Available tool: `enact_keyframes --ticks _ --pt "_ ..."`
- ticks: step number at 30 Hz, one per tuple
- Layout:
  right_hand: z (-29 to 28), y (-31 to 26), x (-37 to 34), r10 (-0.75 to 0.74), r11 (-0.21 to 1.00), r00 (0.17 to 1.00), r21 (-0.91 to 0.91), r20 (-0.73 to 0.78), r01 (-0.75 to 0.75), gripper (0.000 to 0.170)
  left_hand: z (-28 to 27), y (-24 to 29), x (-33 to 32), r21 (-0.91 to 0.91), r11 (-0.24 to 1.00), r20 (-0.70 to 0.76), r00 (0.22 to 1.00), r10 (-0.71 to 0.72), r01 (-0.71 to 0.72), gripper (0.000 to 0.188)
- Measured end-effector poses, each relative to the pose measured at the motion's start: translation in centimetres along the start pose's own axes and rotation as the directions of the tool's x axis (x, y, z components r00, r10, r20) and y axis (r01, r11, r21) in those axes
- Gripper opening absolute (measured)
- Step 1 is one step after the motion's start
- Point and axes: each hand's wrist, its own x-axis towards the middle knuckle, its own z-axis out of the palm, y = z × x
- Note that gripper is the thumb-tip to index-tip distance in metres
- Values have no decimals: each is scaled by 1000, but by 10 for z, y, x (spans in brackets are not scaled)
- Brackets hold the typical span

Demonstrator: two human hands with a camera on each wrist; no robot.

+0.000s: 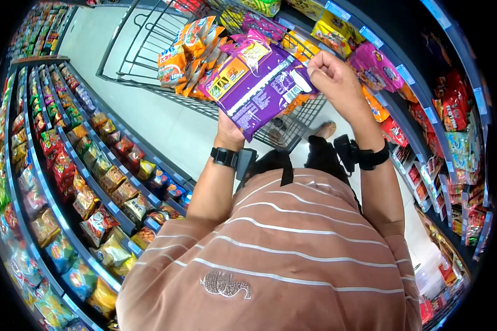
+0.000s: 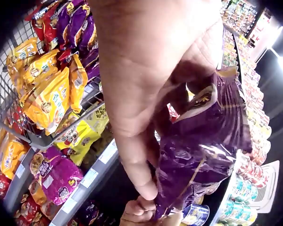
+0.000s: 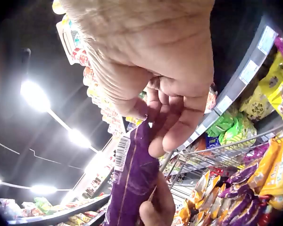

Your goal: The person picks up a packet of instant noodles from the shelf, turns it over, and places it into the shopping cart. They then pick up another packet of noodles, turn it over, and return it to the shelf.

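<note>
A purple plastic food packet [image 1: 262,91] with a yellow label panel, small print and a barcode is held in front of the body, above the cart. My left hand [image 1: 230,131] grips its lower left part, with the palm mostly hidden under the packet. At the packet's right end, my right hand [image 1: 338,83] pinches the corner between thumb and fingers. The right wrist view shows those fingers right at the purple edge [image 3: 132,174], beside the barcode. In the left wrist view the crinkled wrapper [image 2: 193,160] hangs by the left fingers.
A wire shopping cart [image 1: 120,60] stands ahead, holding several orange packets [image 1: 174,66] and purple ones [image 3: 238,207]. Shelves of snack packets [image 1: 96,176] run along the left. On the right, another shelf with price tags [image 1: 371,37] carries yellow and pink bags [image 1: 374,66].
</note>
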Motion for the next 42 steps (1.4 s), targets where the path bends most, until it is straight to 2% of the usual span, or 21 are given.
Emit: enact_keyframes --ticks 4,9,12,15,24,27,29,31,33,35,36,37,39,40,41,42 --pt "-3 -6 -4 -78 996 997 -47 2 78 7 5 -4 -1 -36 999 6 1000 6 -6 69" --pt "-8 -7 -10 -92 990 996 -105 -20 90 6 3 -6 3 -51 999 1 1000 -15 15 69" --pt "-10 -8 -12 -105 987 994 -124 -19 102 6 5 -9 5 277 958 -61 993 99 -78 59" --pt "-12 -7 -14 -115 986 993 -127 -22 111 6 7 -10 6 290 953 -74 991 112 -86 58" --pt "-17 -8 -17 -115 983 992 -150 -45 107 6 8 -15 11 258 965 0 998 60 -58 58" --pt "-24 -4 -17 -85 989 994 -127 -64 76 6 6 -18 16 195 979 60 997 51 -62 55" --pt "-30 1 -15 -70 990 996 -123 -62 62 7 -6 -14 19 219 970 1 994 108 -106 53" --pt "-38 7 -15 -72 986 996 -155 -47 64 9 -8 -14 24 303 942 -188 960 208 -145 55" --pt "-45 13 -14 -145 969 989 -202 2 142 15 -18 -14 30 329 931 -35 983 179 -158 56" --pt "-53 27 -13 -391 823 919 -428 49 373 20 -7 -21 40 311 944 -37 992 124 -107 60" --pt "-58 21 -15 -388 796 921 -495 26 349 22 14 -33 48 301 949 -95 987 132 -98 59" --pt "-61 15 -18 -383 770 924 -552 1 320 23 21 -41 55 427 895 -157 964 215 -130 58" --pt "-64 -11 -27 -213 883 968 -451 -134 132 26 34 -54 71 458 885 -73 988 137 -88 58" --pt "-68 -18 -29 -178 899 973 -427 -148 100 33 45 -62 77 417 907 -16 997 73 -59 58" --pt "-71 -22 -31 -119 948 983 -310 -141 70 36 37 -66 87 423 902 -100 986 137 -82 56" --pt "-74 -24 -33 -56 982 990 -188 -127 31 39 39 -72 95 491 866 -87 984 155 -93 55"
